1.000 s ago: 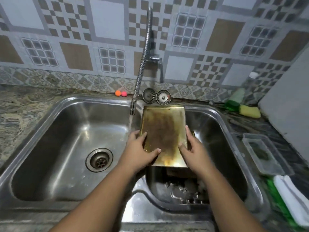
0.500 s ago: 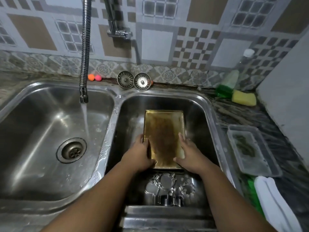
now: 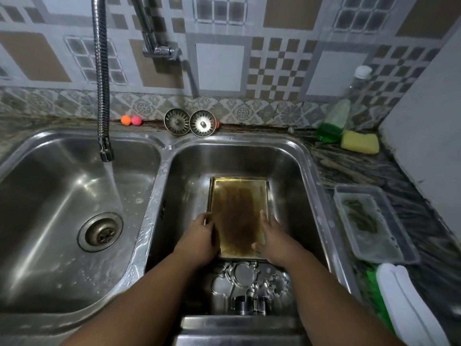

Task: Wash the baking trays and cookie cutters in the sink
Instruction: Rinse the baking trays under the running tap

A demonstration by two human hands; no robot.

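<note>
A gold baking tray (image 3: 237, 211) with a brown burnt stain lies low in the right sink basin (image 3: 294, 171). My left hand (image 3: 199, 236) grips its left edge and my right hand (image 3: 272, 238) grips its right edge near the front corners. Several metal cookie cutters (image 3: 249, 283) lie on the basin floor just in front of the tray, between my forearms. The flexible tap hose (image 3: 101, 78) hangs over the left basin (image 3: 37, 196), and water runs from its nozzle towards the drain (image 3: 101, 232).
Two sink strainers (image 3: 189, 122) lean at the back rim beside small orange and pink balls (image 3: 131, 120). On the right counter stand a green soap bottle (image 3: 336, 121), a yellow sponge (image 3: 359, 142), a clear plastic container (image 3: 371, 221) and a white cloth (image 3: 409, 303).
Both hands carried the tray from the divider between the basins down into the right basin. The view shifted right and the tray now sits lower, close to the basin floor.
</note>
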